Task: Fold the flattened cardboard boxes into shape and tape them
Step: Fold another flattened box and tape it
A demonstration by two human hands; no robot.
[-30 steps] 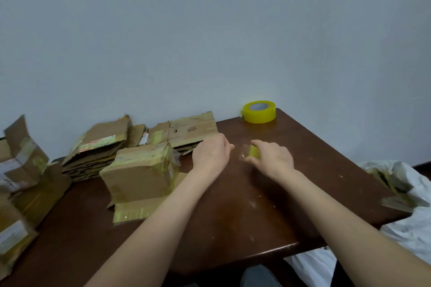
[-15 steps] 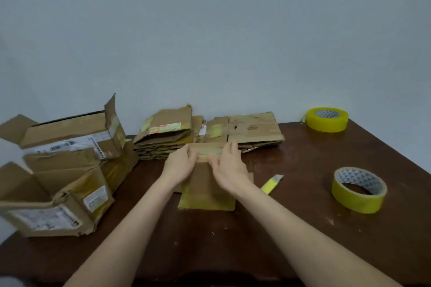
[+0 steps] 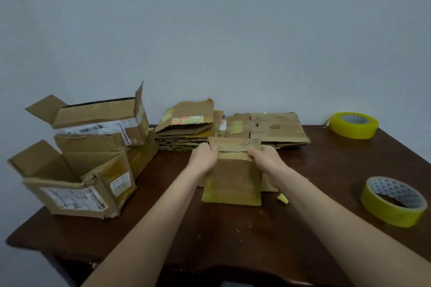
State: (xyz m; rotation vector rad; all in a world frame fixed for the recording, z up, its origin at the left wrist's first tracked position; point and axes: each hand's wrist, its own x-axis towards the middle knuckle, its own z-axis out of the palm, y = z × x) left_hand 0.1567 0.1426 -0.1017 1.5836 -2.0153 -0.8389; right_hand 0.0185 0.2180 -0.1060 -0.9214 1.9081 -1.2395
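Currently left hand (image 3: pixel 204 156) and right hand (image 3: pixel 264 155) each grasp, apparently pinching, an upper corner of the flattened box (image 3: pixel 233 179) at frame centre, its long axis running down-frame from the grip; tape roll (image 3: pixel 394 200) lower right, nearer the right hand.

Your head-worn wide-angle camera, the only view here, looks forward and down over a dark wooden table (image 3: pixel 233 240) toward a plain wall (image 3: pixel 210 30), which fills the upper half of the frame. Your forearms enter from the bottom edge and converge at centre, where your left hand (image 3: pixel 203 158) and right hand (image 3: pixel 265 158) grip a cardboard box (image 3: pixel 233 177) at arm's reach. The table's near edge runs low in the frame; its far edge meets the wall. Opened boxes (image 3: pixel 88 165) sit toward the left border, a tape roll (image 3: pixel 394 200) close to the right border.
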